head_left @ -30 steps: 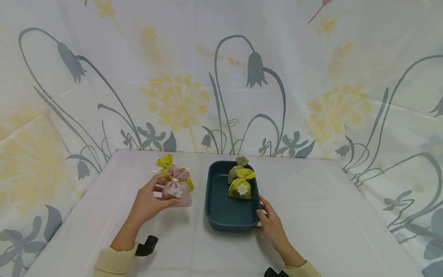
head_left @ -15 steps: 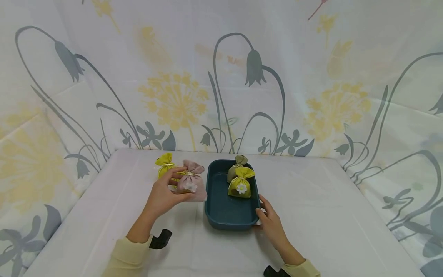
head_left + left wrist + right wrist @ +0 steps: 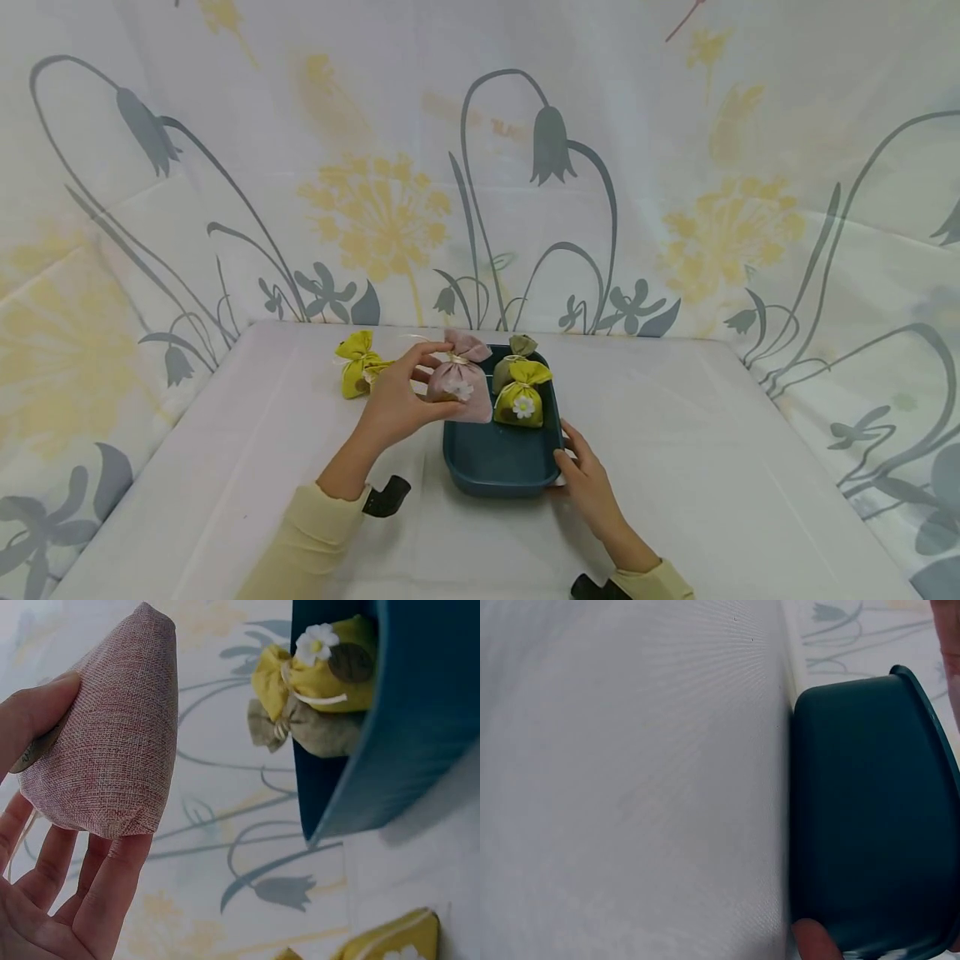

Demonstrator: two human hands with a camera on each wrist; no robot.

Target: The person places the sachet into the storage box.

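Observation:
My left hand (image 3: 401,400) holds a pink drawstring sachet (image 3: 457,383) with a white flower, raised over the left side of a dark teal rectangular dish (image 3: 495,462). In the left wrist view the thumb presses one side of this sachet (image 3: 112,727) and the fingers support it below. Inside the dish, toward the right, sit a yellow-green sachet (image 3: 517,400) with a white flower and an olive sachet (image 3: 502,375) behind it. At the dish's right side my right hand (image 3: 588,487) grips the wall, thumb near the rim; its lower fingers are partly hidden.
Left of the dish, yellow-green sachets (image 3: 354,379) lie on the white-covered table (image 3: 712,467), partly hidden behind my left hand. A flower-printed cloth (image 3: 420,167) hangs beyond the table's far edge.
My left hand has carried the pink sachet rightward and slightly away, from beside the yellow-green sachets to over the dish's left side. The right hand and the dish stay where they were.

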